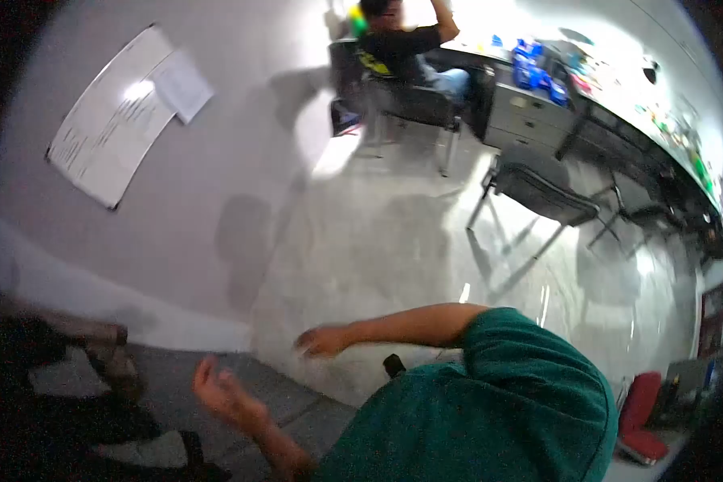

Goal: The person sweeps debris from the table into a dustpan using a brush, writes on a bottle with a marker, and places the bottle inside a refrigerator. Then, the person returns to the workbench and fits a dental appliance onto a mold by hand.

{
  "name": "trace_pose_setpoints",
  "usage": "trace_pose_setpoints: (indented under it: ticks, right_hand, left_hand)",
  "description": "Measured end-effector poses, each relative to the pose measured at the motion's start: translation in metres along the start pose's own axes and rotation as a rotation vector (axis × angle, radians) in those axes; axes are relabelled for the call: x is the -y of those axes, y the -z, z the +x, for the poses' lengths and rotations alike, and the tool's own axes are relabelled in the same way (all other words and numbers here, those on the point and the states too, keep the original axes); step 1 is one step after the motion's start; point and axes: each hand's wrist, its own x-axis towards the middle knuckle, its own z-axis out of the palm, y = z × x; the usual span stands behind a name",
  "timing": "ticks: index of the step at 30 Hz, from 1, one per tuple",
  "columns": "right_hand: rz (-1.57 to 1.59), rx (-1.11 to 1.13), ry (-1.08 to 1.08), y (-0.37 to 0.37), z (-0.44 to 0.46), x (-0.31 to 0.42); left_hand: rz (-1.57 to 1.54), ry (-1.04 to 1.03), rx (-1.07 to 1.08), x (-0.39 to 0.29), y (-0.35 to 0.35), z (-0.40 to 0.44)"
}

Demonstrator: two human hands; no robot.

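My left hand [229,399] is raised at the lower left, over a grey padded surface [285,395]. Its fingers are loosely bent and apart, with nothing seen in them. Higher and to the right, my right hand [323,341] reaches across above the pale floor [353,257]. Motion blur smears its fingers, so I cannot make out whether they hold anything. The sleeve of my green shirt [490,418] covers my upper right arm. A small black object [394,365] shows beside the shirt; its kind is unclear.
A whiteboard [108,128] with a paper sheet [183,87] hangs on the left wall. At the back, another person [402,52] sits at a long desk. Dark chairs [542,181] stand near drawers [526,120]. A red chair [641,418] is lower right; dark items [96,402] lie lower left.
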Motion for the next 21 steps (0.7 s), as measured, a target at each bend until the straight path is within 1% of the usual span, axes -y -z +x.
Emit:
trace_pose_setpoints:
  ticks: [1, 2, 3, 4, 5, 6, 7, 8, 9, 10, 11, 12, 13, 14, 15, 16, 17, 18, 19, 20, 21]
  right_hand:
    - [-0.215, 0.103, -0.331, 0.028, -0.115, -0.046]
    - [-0.401, -0.029, -0.767, 0.083, -0.218, -0.013]
    - [-0.295, -0.376, -0.995, 0.091, -0.364, -0.039]
    - [-0.105, -0.960, -1.405, 0.148, -0.419, 0.073]
    - [0.575, -1.670, -1.095, 0.154, -0.514, 0.139]
    - [0.429, -1.989, -0.860, 0.146, -0.573, 0.216]
    - [0.207, -2.240, -0.551, 0.139, -0.629, 0.294]
    - [-0.052, -2.368, -0.283, 0.133, -0.683, 0.373]
    - [-0.136, -2.587, -0.185, 0.123, -0.706, 0.458]
    - [-0.176, -2.834, 0.334, 0.103, -0.716, 0.520]
    - [-0.382, -2.900, 0.421, 0.070, -0.733, 0.566]
    - [-0.449, -2.983, 0.459, 0.025, -0.759, 0.602]
    - [-0.451, -3.016, 0.460, -0.015, -0.776, 0.624]
    - [-0.288, -3.045, 0.470, -0.037, -0.776, 0.635]
    - [-0.088, -3.184, 0.427, -0.034, -0.762, 0.634]
    - [0.128, -3.256, 0.245, -0.045, -0.777, 0.628]
    - [0.251, -3.345, 0.213, -0.049, -0.791, 0.613]
    - [0.460, -3.299, 0.130, -0.043, -0.793, 0.593]
    - [0.602, -3.265, 0.117, -0.035, -0.811, 0.577]
    - [0.652, -3.174, 0.152, -0.017, -0.827, 0.565]
    - [0.693, -3.142, 0.167, 0.013, -0.840, 0.556]
  left_hand:
    - [0.026, 0.044, 0.323, -0.002, -0.030, -0.002]
    - [0.058, 0.076, 0.643, -0.007, -0.060, -0.007]
    - [0.248, 0.027, 0.934, -0.018, -0.087, -0.017]
    - [0.449, -0.036, 1.211, -0.027, -0.114, -0.031]
    - [0.560, -0.054, 1.488, -0.044, -0.145, -0.050]
    - [0.686, -0.071, 1.760, -0.059, -0.174, -0.074]
    - [0.612, -0.238, 1.790, -0.073, -0.198, -0.103]
    - [0.531, -0.398, 1.812, -0.088, -0.222, -0.139]
    - [0.441, -0.557, 1.827, -0.103, -0.245, -0.176]
    - [0.394, -0.627, 1.887, -0.120, -0.267, -0.214]
    - [0.329, -0.711, 1.943, -0.140, -0.295, -0.253]
    - [0.275, -0.788, 2.010, -0.162, -0.312, -0.292]
    - [0.268, -0.815, 2.105, -0.191, -0.323, -0.328]
    - [0.260, -0.830, 2.187, -0.226, -0.336, -0.362]
    - [0.238, -0.846, 2.251, -0.265, -0.354, -0.394]
    - [0.255, -0.893, 2.294, -0.315, -0.361, -0.419]
    - [0.102, -0.878, 2.308, -0.342, -0.373, -0.447]
    - [-0.050, -0.855, 2.305, -0.351, -0.386, -0.474]
    - [-0.184, -0.827, 2.311, -0.369, -0.394, -0.500]
    - [-0.172, -0.785, 2.394, -0.402, -0.407, -0.514]
    - [-0.158, -0.791, 2.430, -0.419, -0.425, -0.529]
